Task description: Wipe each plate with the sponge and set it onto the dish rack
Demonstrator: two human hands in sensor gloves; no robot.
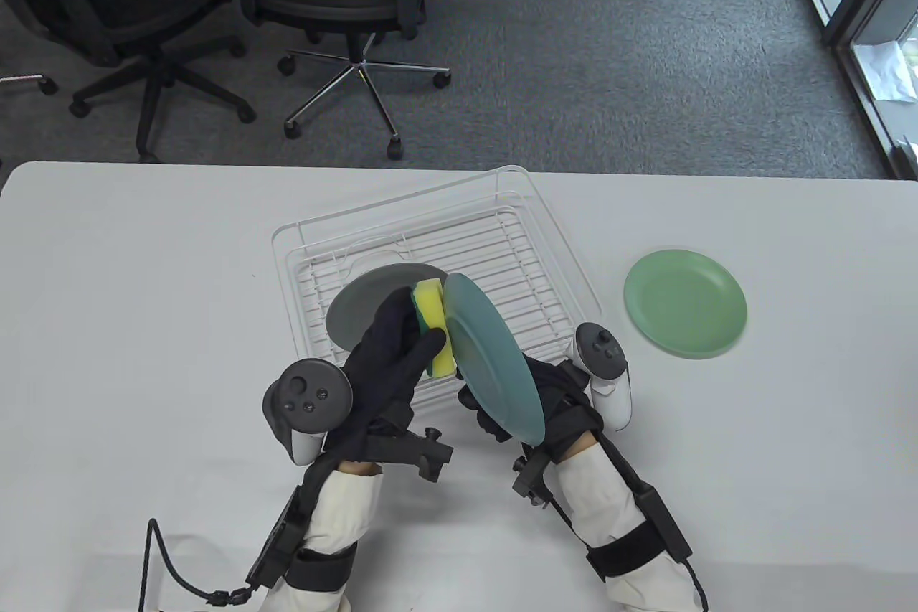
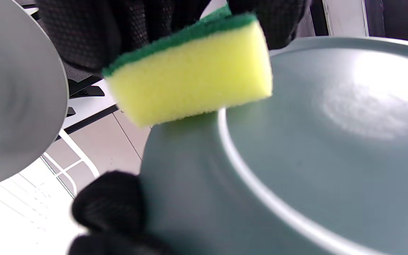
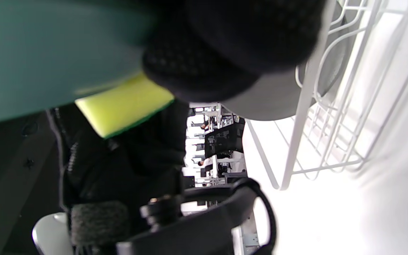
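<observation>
The left hand [image 1: 391,361] is pinching the yellow-and-green foam sponge [image 1: 434,328] against the round teal plastic plate [image 1: 491,354]. The right hand [image 1: 549,393], its grip curled round the plate's lower rim, is tilting it above the white wire dish rack [image 1: 502,260]; steady counter-pressure should be keeping the wiping even.

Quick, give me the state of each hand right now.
Left hand: closed, gripping the sponge against the teal plate.
Right hand: closed, holding the teal plate tilted over the dish rack.

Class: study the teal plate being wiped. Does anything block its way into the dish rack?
Partly: a grey plate already lies in the dish rack nearest the teal plate; the remaining wire floor looks bare.
</observation>
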